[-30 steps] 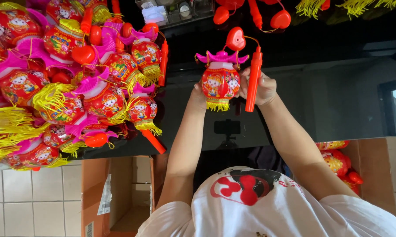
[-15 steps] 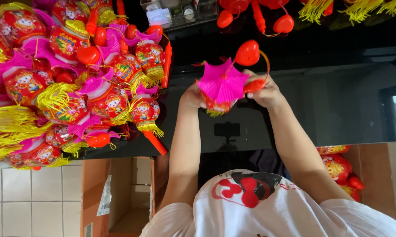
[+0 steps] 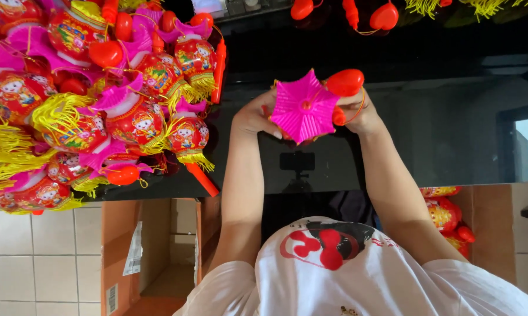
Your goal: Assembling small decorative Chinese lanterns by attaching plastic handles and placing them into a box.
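Toy lantern (image 3: 303,106), pink scalloped cap now facing the camera rather than side-on, clasped between closed left hand (image 3: 255,115) and right hand (image 3: 362,110) above the black desk (image 3: 427,134), beside the lantern pile (image 3: 100,99).

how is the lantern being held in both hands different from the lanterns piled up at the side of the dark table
The held lantern is turned end-on, showing mostly its pink ribbed top; the piled lanterns lie sideways, showing red printed bodies and yellow tassels. The held one is gripped between the left hand and right hand above the dark table; the piled ones rest heaped against each other. Both share pink tops and red fittings.
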